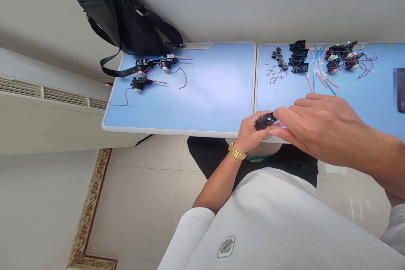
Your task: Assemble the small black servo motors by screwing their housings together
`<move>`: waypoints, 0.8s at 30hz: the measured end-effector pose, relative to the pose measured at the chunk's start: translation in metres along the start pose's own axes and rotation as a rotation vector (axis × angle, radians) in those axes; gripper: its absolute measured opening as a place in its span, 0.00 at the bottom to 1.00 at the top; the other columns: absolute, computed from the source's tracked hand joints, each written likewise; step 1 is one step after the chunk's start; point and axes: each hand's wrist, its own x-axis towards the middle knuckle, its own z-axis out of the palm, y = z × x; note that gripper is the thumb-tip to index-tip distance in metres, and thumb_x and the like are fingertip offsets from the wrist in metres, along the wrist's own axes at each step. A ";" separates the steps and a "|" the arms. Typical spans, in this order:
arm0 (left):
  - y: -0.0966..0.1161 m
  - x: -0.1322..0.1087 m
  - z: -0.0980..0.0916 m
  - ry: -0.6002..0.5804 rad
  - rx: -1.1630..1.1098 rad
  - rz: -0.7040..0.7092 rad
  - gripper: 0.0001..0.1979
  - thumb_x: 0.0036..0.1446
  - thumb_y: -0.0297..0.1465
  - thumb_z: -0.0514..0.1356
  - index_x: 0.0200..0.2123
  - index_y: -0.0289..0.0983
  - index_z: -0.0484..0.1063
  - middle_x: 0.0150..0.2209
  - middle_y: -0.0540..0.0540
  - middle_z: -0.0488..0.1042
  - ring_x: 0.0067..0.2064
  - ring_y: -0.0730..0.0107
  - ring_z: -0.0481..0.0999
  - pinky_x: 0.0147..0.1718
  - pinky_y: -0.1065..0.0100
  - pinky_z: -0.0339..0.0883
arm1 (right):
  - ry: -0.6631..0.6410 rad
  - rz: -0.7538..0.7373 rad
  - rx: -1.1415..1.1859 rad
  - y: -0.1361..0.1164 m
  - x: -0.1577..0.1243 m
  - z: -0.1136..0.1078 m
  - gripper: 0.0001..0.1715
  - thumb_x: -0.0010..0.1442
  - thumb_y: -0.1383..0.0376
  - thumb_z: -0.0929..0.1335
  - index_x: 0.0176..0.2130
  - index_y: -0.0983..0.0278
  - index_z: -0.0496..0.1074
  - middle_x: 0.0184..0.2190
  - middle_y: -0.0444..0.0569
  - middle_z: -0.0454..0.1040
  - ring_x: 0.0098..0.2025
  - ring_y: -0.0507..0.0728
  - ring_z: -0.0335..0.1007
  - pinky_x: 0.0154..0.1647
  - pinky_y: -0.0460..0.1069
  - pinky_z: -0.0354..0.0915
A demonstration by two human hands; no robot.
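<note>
Just over the table's front edge, my left hand [248, 134] grips a small black motor unit [264, 121] with a round, light-centred part on top. My right hand [325, 128] is closed at the unit's right end, thumb and fingers pinched around it. What the right fingertips press on is partly hidden by the hand. Thin red wires [279, 125] show between the two hands. Beyond them lie black plastic housings [299, 57], small black round-faced pieces [280, 60] and scattered tiny screws [276, 76].
Blue and orange tubes [318, 69] lie beside several wired motor units [343, 57] at the right. More units with tubes [142, 83] sit on the left table [205, 88]. A black bag [126, 21] leans on the wall. A blurred dark object [401, 88] is at the right edge.
</note>
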 end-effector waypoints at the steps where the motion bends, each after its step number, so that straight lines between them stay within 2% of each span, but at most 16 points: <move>1: -0.001 0.000 0.000 0.008 -0.003 -0.006 0.20 0.60 0.41 0.78 0.50 0.37 0.86 0.42 0.45 0.89 0.38 0.65 0.84 0.41 0.65 0.81 | 0.001 -0.009 0.028 0.000 0.000 0.000 0.14 0.79 0.65 0.63 0.38 0.60 0.70 0.24 0.43 0.63 0.27 0.56 0.50 0.36 0.54 0.48; 4: -0.001 0.001 0.000 0.032 -0.005 -0.031 0.17 0.59 0.37 0.78 0.49 0.37 0.85 0.40 0.47 0.88 0.37 0.67 0.83 0.39 0.68 0.80 | 0.020 -0.042 0.140 0.002 0.002 0.000 0.14 0.78 0.69 0.61 0.39 0.60 0.69 0.28 0.44 0.67 0.30 0.56 0.55 0.38 0.53 0.52; 6: 0.000 0.002 0.000 0.032 -0.015 -0.049 0.17 0.60 0.37 0.77 0.49 0.38 0.85 0.40 0.47 0.87 0.38 0.66 0.84 0.40 0.68 0.80 | 0.021 -0.023 0.173 0.005 0.005 0.001 0.15 0.79 0.69 0.61 0.39 0.60 0.69 0.28 0.44 0.66 0.30 0.56 0.55 0.38 0.53 0.53; 12: 0.006 0.003 -0.002 0.020 -0.042 -0.097 0.18 0.60 0.38 0.75 0.51 0.38 0.87 0.44 0.45 0.89 0.41 0.65 0.86 0.44 0.66 0.81 | 0.014 0.134 0.017 0.007 0.012 0.004 0.22 0.81 0.61 0.61 0.34 0.59 0.70 0.20 0.42 0.60 0.26 0.55 0.43 0.36 0.55 0.43; 14: 0.007 0.002 -0.002 0.031 -0.048 -0.114 0.19 0.59 0.38 0.75 0.52 0.38 0.87 0.46 0.44 0.90 0.43 0.63 0.87 0.45 0.65 0.81 | 0.037 0.167 -0.009 0.006 0.013 0.004 0.23 0.81 0.58 0.62 0.33 0.59 0.71 0.20 0.42 0.58 0.26 0.55 0.42 0.36 0.55 0.43; 16: 0.008 0.002 -0.003 0.028 -0.061 -0.128 0.20 0.59 0.38 0.76 0.52 0.38 0.87 0.45 0.45 0.90 0.43 0.64 0.87 0.44 0.65 0.81 | 0.039 0.157 0.008 0.005 0.014 0.003 0.22 0.81 0.59 0.62 0.34 0.60 0.72 0.21 0.42 0.59 0.26 0.55 0.45 0.37 0.55 0.44; 21: 0.010 0.003 -0.003 0.031 -0.090 -0.127 0.18 0.59 0.38 0.75 0.51 0.38 0.86 0.42 0.47 0.88 0.39 0.66 0.85 0.39 0.67 0.80 | 0.032 0.038 0.158 0.005 0.017 0.000 0.19 0.81 0.64 0.59 0.40 0.61 0.74 0.29 0.46 0.70 0.31 0.57 0.57 0.40 0.54 0.55; 24: 0.010 0.003 -0.003 0.042 -0.086 -0.128 0.18 0.60 0.39 0.74 0.51 0.37 0.86 0.43 0.45 0.89 0.40 0.66 0.86 0.42 0.66 0.81 | 0.050 0.035 0.156 0.007 0.018 0.003 0.21 0.81 0.65 0.58 0.37 0.59 0.71 0.25 0.44 0.66 0.29 0.56 0.54 0.40 0.53 0.55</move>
